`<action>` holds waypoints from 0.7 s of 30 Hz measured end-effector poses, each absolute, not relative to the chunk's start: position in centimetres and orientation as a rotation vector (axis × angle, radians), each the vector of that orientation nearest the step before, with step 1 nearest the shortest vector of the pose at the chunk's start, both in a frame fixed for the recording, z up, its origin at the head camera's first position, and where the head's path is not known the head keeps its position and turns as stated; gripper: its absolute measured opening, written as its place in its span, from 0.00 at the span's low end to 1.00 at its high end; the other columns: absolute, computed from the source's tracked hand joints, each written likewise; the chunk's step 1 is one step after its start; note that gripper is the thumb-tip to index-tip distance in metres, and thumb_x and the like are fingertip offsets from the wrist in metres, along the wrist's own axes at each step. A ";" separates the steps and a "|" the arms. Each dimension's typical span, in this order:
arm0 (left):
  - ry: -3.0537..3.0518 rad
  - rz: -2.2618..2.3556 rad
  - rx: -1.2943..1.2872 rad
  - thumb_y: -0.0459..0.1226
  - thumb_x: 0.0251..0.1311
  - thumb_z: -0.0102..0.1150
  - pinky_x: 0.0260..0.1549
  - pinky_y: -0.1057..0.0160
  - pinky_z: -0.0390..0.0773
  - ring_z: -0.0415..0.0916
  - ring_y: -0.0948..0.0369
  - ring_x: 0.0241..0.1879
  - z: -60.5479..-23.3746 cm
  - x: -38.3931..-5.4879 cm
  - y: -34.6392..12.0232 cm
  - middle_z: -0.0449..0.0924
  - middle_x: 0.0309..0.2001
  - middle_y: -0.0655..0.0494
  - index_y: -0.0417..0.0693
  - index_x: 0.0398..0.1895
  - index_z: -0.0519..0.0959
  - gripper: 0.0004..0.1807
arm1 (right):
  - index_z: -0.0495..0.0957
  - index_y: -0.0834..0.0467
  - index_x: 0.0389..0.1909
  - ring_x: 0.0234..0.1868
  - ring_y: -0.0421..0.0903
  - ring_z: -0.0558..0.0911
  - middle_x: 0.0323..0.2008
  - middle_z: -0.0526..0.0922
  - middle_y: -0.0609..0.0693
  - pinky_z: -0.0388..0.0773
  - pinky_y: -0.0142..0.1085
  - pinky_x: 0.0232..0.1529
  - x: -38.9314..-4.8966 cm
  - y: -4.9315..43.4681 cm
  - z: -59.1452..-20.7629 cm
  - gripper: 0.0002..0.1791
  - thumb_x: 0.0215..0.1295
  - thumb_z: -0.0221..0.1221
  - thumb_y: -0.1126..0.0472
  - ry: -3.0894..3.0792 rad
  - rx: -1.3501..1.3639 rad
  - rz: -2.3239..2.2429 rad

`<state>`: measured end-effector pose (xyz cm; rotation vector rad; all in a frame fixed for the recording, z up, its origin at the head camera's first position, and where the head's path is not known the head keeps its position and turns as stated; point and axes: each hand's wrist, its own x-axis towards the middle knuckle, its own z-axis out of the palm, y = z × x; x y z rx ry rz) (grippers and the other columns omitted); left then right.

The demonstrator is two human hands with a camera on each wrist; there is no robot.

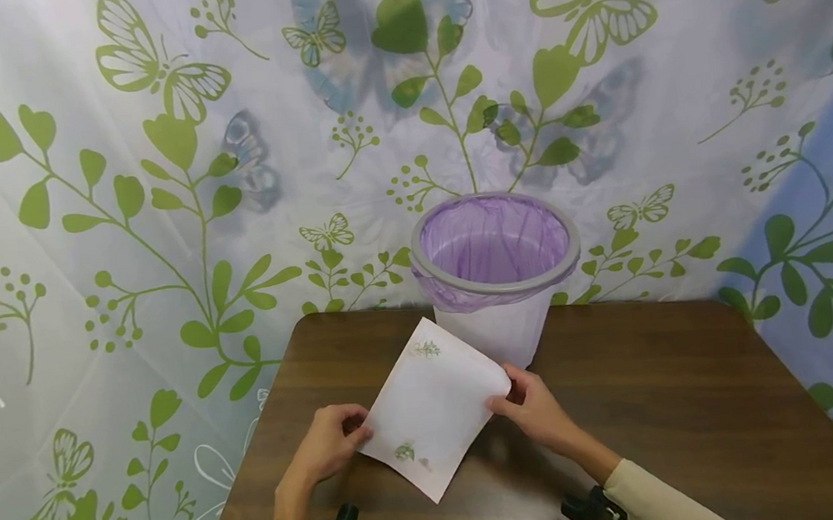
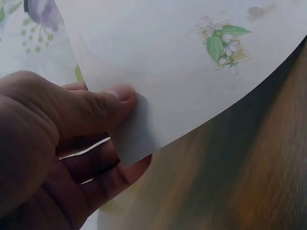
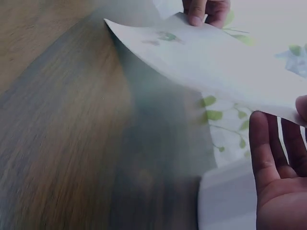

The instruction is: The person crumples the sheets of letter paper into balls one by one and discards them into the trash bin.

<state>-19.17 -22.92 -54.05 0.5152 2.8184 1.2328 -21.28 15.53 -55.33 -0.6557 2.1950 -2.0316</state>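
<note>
Both hands hold up a sheet of paper [image 1: 434, 409], pale with small green plant prints near two of its corners. My left hand [image 1: 332, 442] pinches its left corner; in the left wrist view the thumb [image 2: 120, 93] lies on top and the fingers are underneath. At the opposite corner my right hand [image 1: 536, 407] grips the edge, thumb on the upper face and fingertips below. The sheet [image 3: 216, 57] bows between the hands, above the brown tabletop, as the right wrist view shows.
Behind the paper, at the table's far edge, stands a white bin [image 1: 494, 328] with a grey rim and a purple bag lining it. The brown wooden table [image 1: 664, 403] reaches back to a curtain [image 1: 346, 149] printed with green leaves and butterflies. Dark straps circle both wrists.
</note>
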 end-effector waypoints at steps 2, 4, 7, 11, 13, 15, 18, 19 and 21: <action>2.790 1.236 0.565 0.29 0.67 0.73 0.34 0.68 0.81 0.77 0.69 0.31 -53.5 -19.1 -22.5 0.86 0.32 0.61 0.47 0.38 0.89 0.05 | 0.81 0.68 0.55 0.37 0.42 0.88 0.43 0.87 0.59 0.93 0.48 0.42 -21.0 16.5 -55.1 0.13 0.72 0.67 0.71 2.208 -0.652 -2.042; 2.751 1.258 0.602 0.29 0.67 0.73 0.34 0.68 0.81 0.77 0.69 0.31 -53.2 -19.1 -22.0 0.87 0.33 0.61 0.47 0.39 0.89 0.04 | 0.81 0.69 0.53 0.36 0.43 0.89 0.42 0.88 0.58 0.93 0.51 0.40 -20.6 17.5 -54.8 0.12 0.72 0.66 0.72 2.197 -0.652 -2.058; 2.684 1.308 0.646 0.30 0.68 0.72 0.35 0.67 0.82 0.78 0.68 0.32 -52.8 -19.1 -21.1 0.87 0.34 0.60 0.47 0.40 0.89 0.04 | 0.81 0.70 0.52 0.35 0.46 0.90 0.41 0.88 0.55 0.92 0.56 0.39 -20.1 19.1 -54.5 0.10 0.73 0.65 0.73 2.171 -0.656 -2.082; 2.614 1.357 0.681 0.33 0.71 0.71 0.36 0.68 0.82 0.79 0.68 0.33 -52.6 -19.1 -20.2 0.88 0.35 0.60 0.50 0.41 0.90 0.02 | 0.81 0.70 0.49 0.34 0.49 0.91 0.39 0.89 0.50 0.92 0.57 0.38 -19.4 21.2 -54.4 0.07 0.74 0.63 0.75 2.158 -0.687 -2.103; 2.591 1.377 0.684 0.36 0.73 0.70 0.37 0.68 0.81 0.79 0.68 0.34 -52.5 -19.2 -19.8 0.88 0.35 0.60 0.51 0.41 0.90 0.02 | 0.82 0.70 0.48 0.33 0.50 0.91 0.39 0.90 0.49 0.92 0.54 0.37 -19.1 22.3 -54.3 0.06 0.74 0.62 0.76 2.147 -0.733 -2.107; 2.580 1.394 0.678 0.38 0.74 0.70 0.36 0.68 0.80 0.79 0.68 0.33 -52.5 -19.3 -19.3 0.88 0.35 0.61 0.52 0.40 0.90 0.03 | 0.83 0.69 0.47 0.33 0.51 0.90 0.39 0.91 0.49 0.92 0.51 0.38 -18.9 23.3 -54.2 0.07 0.75 0.60 0.78 2.135 -0.783 -2.111; 2.567 1.421 0.655 0.41 0.75 0.70 0.35 0.68 0.79 0.78 0.67 0.33 -52.2 -19.5 -18.7 0.87 0.34 0.61 0.53 0.39 0.91 0.05 | 0.84 0.69 0.46 0.31 0.54 0.90 0.37 0.91 0.50 0.92 0.48 0.38 -18.6 24.5 -54.0 0.08 0.75 0.58 0.79 2.126 -0.823 -2.119; 2.565 1.430 0.646 0.41 0.75 0.70 0.35 0.67 0.79 0.78 0.66 0.33 -52.2 -19.5 -18.4 0.87 0.33 0.60 0.53 0.39 0.91 0.06 | 0.84 0.69 0.46 0.31 0.54 0.90 0.37 0.92 0.50 0.92 0.47 0.38 -18.4 24.8 -53.9 0.08 0.75 0.58 0.79 2.130 -0.817 -2.124; 2.559 1.454 0.633 0.42 0.75 0.70 0.35 0.67 0.79 0.78 0.65 0.33 -52.0 -19.6 -18.0 0.87 0.34 0.60 0.53 0.39 0.91 0.06 | 0.85 0.69 0.45 0.31 0.56 0.90 0.36 0.92 0.49 0.92 0.46 0.38 -18.2 25.4 -53.8 0.09 0.74 0.58 0.79 2.159 -0.798 -2.129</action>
